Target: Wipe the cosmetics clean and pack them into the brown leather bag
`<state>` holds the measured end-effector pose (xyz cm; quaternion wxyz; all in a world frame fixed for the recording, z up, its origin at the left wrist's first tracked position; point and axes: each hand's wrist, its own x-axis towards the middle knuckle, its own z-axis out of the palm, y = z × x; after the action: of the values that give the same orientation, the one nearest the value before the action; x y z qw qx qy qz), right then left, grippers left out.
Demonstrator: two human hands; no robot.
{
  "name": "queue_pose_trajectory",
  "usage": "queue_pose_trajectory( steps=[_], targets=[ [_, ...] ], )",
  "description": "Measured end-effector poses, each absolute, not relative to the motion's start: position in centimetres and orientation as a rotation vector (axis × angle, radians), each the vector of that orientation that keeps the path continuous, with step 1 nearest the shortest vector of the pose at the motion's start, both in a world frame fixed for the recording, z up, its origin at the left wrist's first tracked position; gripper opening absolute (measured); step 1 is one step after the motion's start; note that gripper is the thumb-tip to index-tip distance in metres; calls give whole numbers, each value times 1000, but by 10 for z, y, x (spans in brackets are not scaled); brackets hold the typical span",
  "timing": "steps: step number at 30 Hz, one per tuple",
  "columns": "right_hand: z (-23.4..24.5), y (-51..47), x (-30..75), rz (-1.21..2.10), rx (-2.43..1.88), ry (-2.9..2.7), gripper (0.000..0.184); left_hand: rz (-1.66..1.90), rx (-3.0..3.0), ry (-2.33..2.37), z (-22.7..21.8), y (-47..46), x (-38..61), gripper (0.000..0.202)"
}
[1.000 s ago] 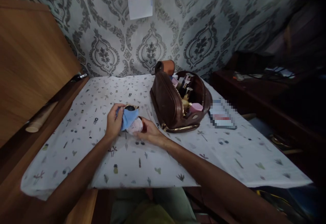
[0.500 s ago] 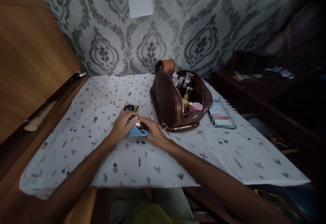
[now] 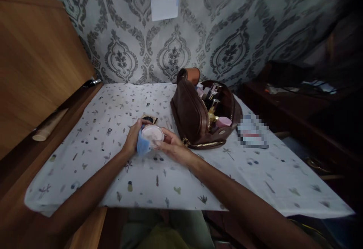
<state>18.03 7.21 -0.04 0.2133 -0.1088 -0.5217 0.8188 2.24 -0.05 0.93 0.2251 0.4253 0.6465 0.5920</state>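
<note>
Both my hands meet over the middle of the table. My right hand (image 3: 172, 147) grips a small round jar (image 3: 153, 134) with a pale pink face turned up toward me. My left hand (image 3: 133, 140) presses a blue cloth (image 3: 141, 146) against the jar's left side, fingers curled round it. Just behind the jar a small dark compact (image 3: 148, 119) with a gold edge lies on the cloth-covered table (image 3: 113, 105).
An open brown leather toiletry bag (image 3: 193, 117) full of cosmetics stands right of my hands, with a brown cylinder (image 3: 189, 74) behind it. A blurred card (image 3: 252, 132) lies further right. A wooden cabinet (image 3: 36, 60) flanks the left; dark furniture (image 3: 297, 105) the right.
Half a second ago the jar was low on the table under the blue cloth. Now it is lifted and tipped so its pink face shows, with the cloth at its left side.
</note>
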Motion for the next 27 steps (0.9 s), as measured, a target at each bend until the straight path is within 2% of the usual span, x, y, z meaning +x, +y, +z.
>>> queue_pose_trajectory(
  steps=[4,8,15,22,27],
  targets=[
    [-2,73,177,2377,-346,-1249,55,1683,1353,1819,6,-3,36,47],
    [-3,75,178,2472,-331,-1287,46,1636,1499,1661,9,-10,42,54],
    [-9,67,175,2339,-467,-1342,68,1627,1548,1853,20,-11,45,52],
    [-20,63,172,2116,-343,-1687,88,1727,1423,1863,22,-11,41,58],
    [-14,57,177,1901,-361,-1939,92,1784,1270,1797,29,-11,38,64]
  ],
)
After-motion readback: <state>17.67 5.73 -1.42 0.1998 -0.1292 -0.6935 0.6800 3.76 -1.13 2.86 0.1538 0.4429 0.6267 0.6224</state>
